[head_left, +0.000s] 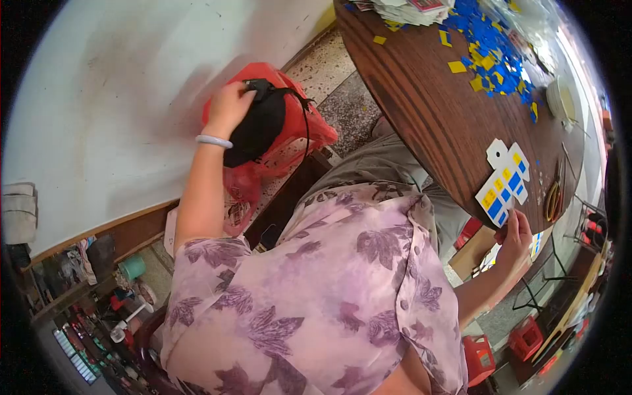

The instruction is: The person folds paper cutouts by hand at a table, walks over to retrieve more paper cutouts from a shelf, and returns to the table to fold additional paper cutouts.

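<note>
My left hand [230, 106], with a pale bangle at the wrist, is closed on the upper edge of a black fabric bag [260, 131]. A thin black cord hangs from the bag, which sits in front of a red plastic bag [316, 128] beside the wall. My right hand [517, 232] pinches the lower corner of a flat white die-cut card [505, 183] at the table's edge. Yellow and blue rectangles cover much of the card, and one tab has a dark hole. Scissors [553, 201] lie just right of it.
The dark wooden table [421, 112] has a curved edge on my right. Blue and yellow paper pieces [484, 56] are heaped at its far end, near a stack of papers [411, 10] and a pale bowl [561, 100]. Red stools [478, 359] stand on the floor.
</note>
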Tool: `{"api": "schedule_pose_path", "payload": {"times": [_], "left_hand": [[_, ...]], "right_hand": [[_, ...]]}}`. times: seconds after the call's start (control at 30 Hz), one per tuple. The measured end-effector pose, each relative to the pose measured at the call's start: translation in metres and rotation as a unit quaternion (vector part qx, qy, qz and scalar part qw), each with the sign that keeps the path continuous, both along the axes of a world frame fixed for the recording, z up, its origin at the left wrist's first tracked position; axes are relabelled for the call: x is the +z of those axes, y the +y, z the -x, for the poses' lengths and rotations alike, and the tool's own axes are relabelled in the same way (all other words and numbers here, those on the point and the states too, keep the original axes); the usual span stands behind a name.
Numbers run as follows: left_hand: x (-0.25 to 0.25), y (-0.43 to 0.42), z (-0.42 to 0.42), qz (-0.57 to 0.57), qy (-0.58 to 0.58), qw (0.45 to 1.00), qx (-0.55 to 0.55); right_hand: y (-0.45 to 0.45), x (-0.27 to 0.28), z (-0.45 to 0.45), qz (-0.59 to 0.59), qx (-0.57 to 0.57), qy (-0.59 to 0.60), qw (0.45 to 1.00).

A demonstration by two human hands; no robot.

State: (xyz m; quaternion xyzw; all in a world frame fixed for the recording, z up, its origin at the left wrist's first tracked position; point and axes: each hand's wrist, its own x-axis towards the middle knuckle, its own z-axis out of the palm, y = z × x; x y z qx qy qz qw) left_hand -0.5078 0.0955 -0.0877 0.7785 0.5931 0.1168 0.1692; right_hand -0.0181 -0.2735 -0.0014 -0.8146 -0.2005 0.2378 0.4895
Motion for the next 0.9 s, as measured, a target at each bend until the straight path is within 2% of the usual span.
{"api": "schedule_pose_path", "payload": {"times": [0.1,0.17,0.2,0.23,0.3,0.33,0.4,0.43,0.47,0.5,0.53,0.57,0.6,0.67,0.83,0.9], "left_hand": [[-0.066,0.027,0.076,-0.095,0.016,0.995,0.040],[-0.085,0.025,0.096,-0.141,0.036,0.987,0.060],[-0.090,0.023,0.100,-0.151,0.055,0.984,0.074],[-0.095,0.022,0.103,-0.160,0.075,0.980,0.088],[-0.102,0.031,0.114,-0.010,0.057,0.993,0.099],[-0.104,0.035,0.120,0.065,0.049,0.991,0.102],[-0.095,0.036,0.111,0.038,0.057,0.992,0.107],[-0.091,0.032,0.105,0.024,0.060,0.992,0.109],[-0.094,0.029,0.104,-0.050,0.029,0.995,0.078],[-0.100,0.026,0.103,-0.123,-0.003,0.991,0.047],[-0.104,0.021,0.103,-0.196,-0.034,0.980,0.017],[-0.096,0.011,0.097,-0.178,-0.046,0.983,-0.005],[-0.082,-0.001,0.088,-0.160,-0.058,0.985,-0.026],[-0.083,-0.006,0.092,-0.100,-0.080,0.990,-0.050],[-0.062,-0.027,0.086,-0.107,-0.007,0.989,-0.105],[-0.069,-0.028,0.079,-0.114,0.011,0.987,-0.115]], "right_hand": [[0.003,0.005,0.001,0.012,-0.029,-0.024,0.999],[0.014,0.019,0.015,0.039,-0.085,-0.058,0.994],[0.014,0.022,0.014,0.081,-0.025,-0.151,0.985],[0.013,0.022,0.016,0.060,-0.027,-0.215,0.974],[0.026,0.030,0.036,0.013,-0.029,-0.339,0.940],[0.043,0.041,0.064,0.007,-0.025,-0.318,0.948],[0.082,0.044,0.113,-0.043,0.100,-0.336,0.935],[0.102,0.041,0.138,-0.058,0.208,-0.334,0.918],[0.122,0.037,0.156,-0.051,0.310,-0.346,0.884],[0.137,0.035,0.178,0.007,0.376,-0.290,0.880],[0.151,0.022,0.190,0.048,0.453,-0.286,0.843],[0.162,0.003,0.201,0.007,0.508,-0.308,0.804],[0.169,-0.011,0.210,0.043,0.550,-0.278,0.787],[0.174,-0.037,0.221,0.032,0.588,-0.257,0.766],[0.172,-0.052,0.231,0.070,0.611,-0.243,0.750],[0.176,-0.064,0.232,0.101,0.615,-0.242,0.743]]}}
